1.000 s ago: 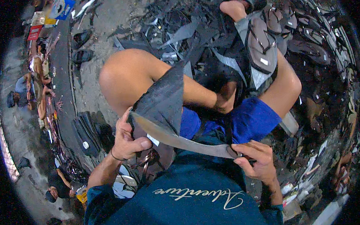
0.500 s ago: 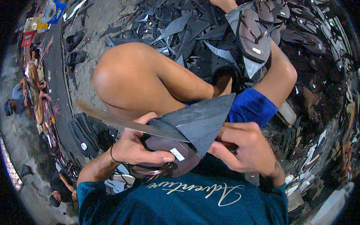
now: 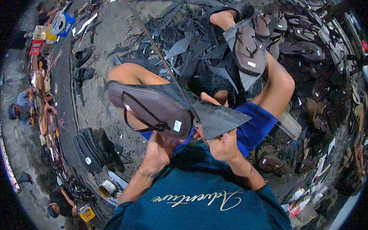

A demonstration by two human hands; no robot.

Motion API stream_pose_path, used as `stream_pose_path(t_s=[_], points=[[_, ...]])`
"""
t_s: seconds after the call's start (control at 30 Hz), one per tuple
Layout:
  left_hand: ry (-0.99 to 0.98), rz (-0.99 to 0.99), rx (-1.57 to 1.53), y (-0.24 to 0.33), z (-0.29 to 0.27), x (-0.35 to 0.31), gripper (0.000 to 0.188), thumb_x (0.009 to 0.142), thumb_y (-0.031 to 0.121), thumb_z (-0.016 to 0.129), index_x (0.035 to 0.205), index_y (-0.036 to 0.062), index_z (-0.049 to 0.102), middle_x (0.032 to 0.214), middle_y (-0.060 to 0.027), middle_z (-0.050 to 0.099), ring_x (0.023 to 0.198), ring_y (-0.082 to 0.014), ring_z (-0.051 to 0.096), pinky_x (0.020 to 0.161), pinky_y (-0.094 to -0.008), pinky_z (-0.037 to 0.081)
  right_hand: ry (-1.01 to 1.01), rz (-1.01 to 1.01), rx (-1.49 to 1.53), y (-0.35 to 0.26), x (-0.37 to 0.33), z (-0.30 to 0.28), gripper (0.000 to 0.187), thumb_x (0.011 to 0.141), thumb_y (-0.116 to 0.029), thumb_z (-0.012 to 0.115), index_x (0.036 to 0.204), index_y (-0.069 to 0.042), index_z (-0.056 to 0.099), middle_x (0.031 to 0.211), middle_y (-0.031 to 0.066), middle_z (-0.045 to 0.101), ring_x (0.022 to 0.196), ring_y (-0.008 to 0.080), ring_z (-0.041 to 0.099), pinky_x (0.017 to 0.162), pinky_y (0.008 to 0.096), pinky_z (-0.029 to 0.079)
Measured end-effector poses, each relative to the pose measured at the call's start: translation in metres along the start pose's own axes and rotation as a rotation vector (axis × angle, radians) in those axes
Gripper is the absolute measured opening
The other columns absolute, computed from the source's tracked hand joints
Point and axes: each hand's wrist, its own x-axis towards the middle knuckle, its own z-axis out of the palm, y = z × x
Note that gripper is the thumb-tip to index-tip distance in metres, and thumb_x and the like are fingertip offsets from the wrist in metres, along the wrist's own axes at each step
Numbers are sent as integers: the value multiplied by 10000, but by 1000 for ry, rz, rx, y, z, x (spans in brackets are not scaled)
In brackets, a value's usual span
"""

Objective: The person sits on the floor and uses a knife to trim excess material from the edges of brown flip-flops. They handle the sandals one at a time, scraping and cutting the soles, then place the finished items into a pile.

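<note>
In the head view, a brown flip-flop [image 3: 162, 102] with a black strap sits at centre over my left knee, against a dark rubber sheet [image 3: 224, 118]. My left hand [image 3: 158, 150] is beneath it, fingers hidden, so I can't tell their grip. My right hand [image 3: 225, 147] curls by the lower end of a long knife [image 3: 156, 47]; its hold is partly covered. Black scraps [image 3: 180, 48] litter the upper middle.

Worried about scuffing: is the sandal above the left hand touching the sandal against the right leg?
Apart. The head view shows scraps and dark space between the held sandal and the other sandal.
</note>
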Motion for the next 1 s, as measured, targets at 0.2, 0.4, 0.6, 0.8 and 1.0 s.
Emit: stream_pose_path(t_s=[0.2,0.4,0.6,0.8,1.0], points=[[106,392,-253,20,80,70,316,1013,291,518,1224,69,595,1208,-62,636,1100,-238,608,976,-413,486,105,-18,-471,-13,-17,-26,439,831,-23,701,1255,-25,589,1119,133,681,993,201,656,852,303,515],[121,279,-415,32,74,73,349,988,259,591,1262,43,568,1144,-64,657,1006,-202,646,900,-385,540,96,20,-769,-6,-97,-57,311,825,-24,726,1130,6,671,863,122,688,632,126,597,584,248,479],[154,275,-347,12,49,67,364,974,199,608,1285,18,550,1170,-81,653,1030,-206,642,915,-373,540,128,41,-861,-10,-87,-48,280,807,-121,779,1061,-29,705,902,138,718,712,238,697,624,322,561],[164,289,-258,7,42,59,358,1006,245,536,1282,17,550,1201,-85,637,1059,-215,632,943,-373,512,110,49,-812,-15,-58,-29,263,830,-138,757,1069,-44,700,842,126,699,658,238,669,597,342,541],[192,239,-128,-9,30,46,380,1007,271,520,1274,2,544,1167,-116,649,1025,-246,649,904,-396,530,36,88,-779,-16,-20,-14,225,877,-150,690,1088,-72,692,812,119,695,653,265,678,599,360,546]])
